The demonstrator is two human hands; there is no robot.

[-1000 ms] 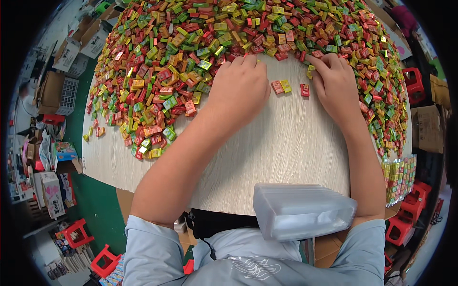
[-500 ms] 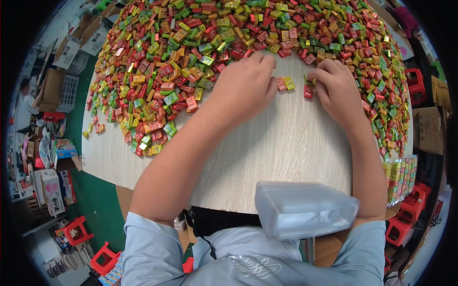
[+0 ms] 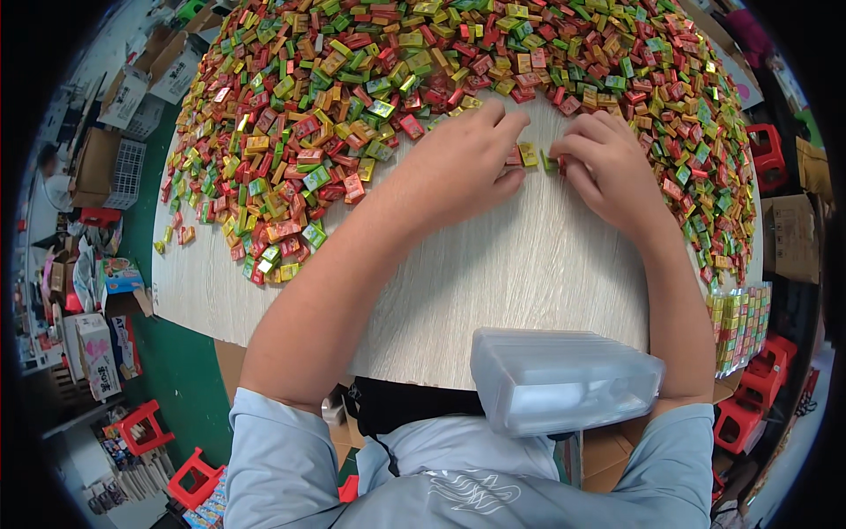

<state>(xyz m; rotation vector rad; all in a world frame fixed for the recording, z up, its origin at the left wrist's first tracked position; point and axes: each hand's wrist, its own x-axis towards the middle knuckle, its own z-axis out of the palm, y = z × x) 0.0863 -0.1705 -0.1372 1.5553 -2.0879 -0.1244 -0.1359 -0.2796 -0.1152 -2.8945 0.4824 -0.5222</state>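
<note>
Many small wrapped packets [image 3: 352, 106] in red, yellow, green and orange lie heaped across the far part of the pale wood-grain table [image 3: 520, 264]. In front of the heap my left hand [image 3: 467, 163] is closed, its thumb and forefinger round a red packet [image 3: 514, 157] that is partly hidden. A yellow packet [image 3: 529, 153] stands against that red one. Facing it, my right hand [image 3: 608, 172] pinches a red packet [image 3: 562, 165], mostly covered by the fingers. A green packet [image 3: 548, 163] shows at its left side, between my two hands.
A stack of clear plastic trays [image 3: 573, 383] rests at the table's near edge, by my right forearm. Filled clear packs [image 3: 738, 326] stand at the right edge. Cardboard boxes [image 3: 97, 167] and red stools [image 3: 144, 428] are on the left; another carton [image 3: 793, 238] is on the right.
My right hand has moved left with the red and green packets, narrowing the gap to the yellow one. My left hand has shifted slightly right, its fingers coming round the red packet.
</note>
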